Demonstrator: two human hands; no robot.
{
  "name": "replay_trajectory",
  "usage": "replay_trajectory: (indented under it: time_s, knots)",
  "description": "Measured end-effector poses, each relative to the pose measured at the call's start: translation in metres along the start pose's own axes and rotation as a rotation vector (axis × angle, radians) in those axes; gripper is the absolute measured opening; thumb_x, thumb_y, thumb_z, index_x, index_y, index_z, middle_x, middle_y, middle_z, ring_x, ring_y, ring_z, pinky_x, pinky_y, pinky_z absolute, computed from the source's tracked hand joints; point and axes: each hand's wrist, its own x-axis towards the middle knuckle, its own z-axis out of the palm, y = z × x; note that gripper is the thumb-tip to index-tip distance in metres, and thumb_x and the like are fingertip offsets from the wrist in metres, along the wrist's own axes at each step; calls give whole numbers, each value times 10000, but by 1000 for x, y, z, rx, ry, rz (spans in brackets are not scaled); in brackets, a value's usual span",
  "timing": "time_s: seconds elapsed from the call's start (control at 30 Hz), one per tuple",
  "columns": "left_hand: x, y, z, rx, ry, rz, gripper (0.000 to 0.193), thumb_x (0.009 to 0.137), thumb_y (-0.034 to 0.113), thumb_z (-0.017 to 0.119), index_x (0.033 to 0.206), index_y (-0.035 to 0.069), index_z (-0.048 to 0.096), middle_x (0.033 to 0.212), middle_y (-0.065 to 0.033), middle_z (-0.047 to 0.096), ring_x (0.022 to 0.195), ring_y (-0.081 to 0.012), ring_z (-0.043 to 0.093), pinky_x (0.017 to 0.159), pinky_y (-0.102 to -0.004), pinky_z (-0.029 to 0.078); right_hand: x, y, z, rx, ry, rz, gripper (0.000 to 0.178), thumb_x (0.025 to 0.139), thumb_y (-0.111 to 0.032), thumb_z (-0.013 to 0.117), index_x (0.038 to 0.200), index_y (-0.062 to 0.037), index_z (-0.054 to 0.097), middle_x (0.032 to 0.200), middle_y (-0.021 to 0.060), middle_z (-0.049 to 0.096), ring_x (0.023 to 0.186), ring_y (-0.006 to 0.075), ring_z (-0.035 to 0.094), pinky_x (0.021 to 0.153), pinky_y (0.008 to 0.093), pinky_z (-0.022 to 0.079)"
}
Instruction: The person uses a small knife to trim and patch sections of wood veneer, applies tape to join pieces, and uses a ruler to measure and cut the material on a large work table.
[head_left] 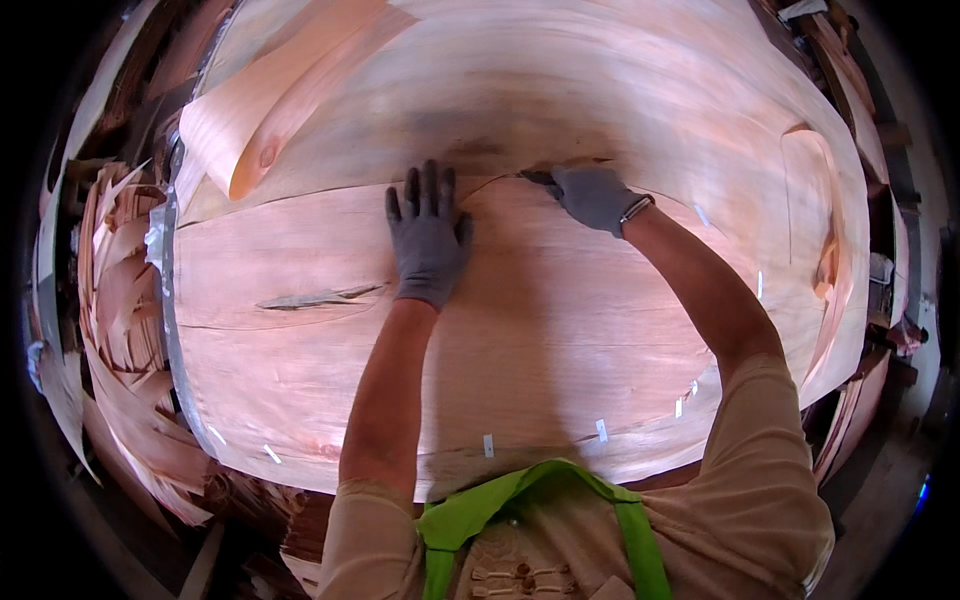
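A broad sheet of pinkish wood veneer (490, 330) lies spread in front of me, its curved far edge overlapping a paler sheet (680, 90). My left hand (430, 240), in a grey glove with darker fingertips, rests flat on the pinkish sheet with fingers spread across that edge. To its right, my gloved right hand (592, 198) is closed at the same edge. Whatever it may grip is hidden by the dark fingertips. A thin dark sliver (585, 161) shows just beyond its knuckles. Left of my left forearm, a ragged split (322, 298) runs through the sheet.
A curled veneer piece (290, 95) lies at the far left. Torn veneer scraps (130, 270) are heaped beyond the left edge. At the right, a veneer strip (825, 220) curls up. Short white tape pieces (488, 445) dot the near and right edges.
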Motion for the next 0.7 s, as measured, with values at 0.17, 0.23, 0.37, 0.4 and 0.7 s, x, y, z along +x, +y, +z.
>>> replay_trajectory:
  time_s: [0.17,0.23,0.37,0.4,0.7]
  knots:
    - [13,-7,4,-117,-80,327,531,866,263,493,1382,166,415,1481,-97,318,1371,-281,271,1131,-467,167,-3,-1,-15,-113,-76,-1,289,927,-295,459,988,-50,599,888,162,670,812,351,652,672,486,500]
    - [13,-7,2,-100,-102,319,522,861,251,494,1372,171,429,1478,-76,330,1373,-265,272,1134,-460,166,-10,13,-23,-90,-133,-1,288,927,-287,458,974,-40,597,881,172,667,810,351,653,674,485,502]
    - [14,-2,3,-95,-103,321,548,830,216,509,1369,157,429,1469,-78,346,1367,-280,284,1127,-467,186,-36,72,-10,-96,-89,41,271,929,-279,458,969,-46,589,863,182,665,789,351,656,670,482,503]
    - [16,-1,2,-96,-105,323,562,818,204,515,1370,152,426,1468,-80,348,1364,-288,289,1124,-471,194,-45,87,-9,-115,-108,53,262,930,-277,457,980,-53,584,854,182,664,778,351,655,666,478,502]
    - [16,-5,4,-48,-123,334,533,868,266,469,1391,179,413,1489,-84,314,1383,-267,265,1138,-464,156,-93,133,-17,-158,-132,128,237,949,-270,431,1086,-110,540,771,179,648,718,355,644,637,458,502]
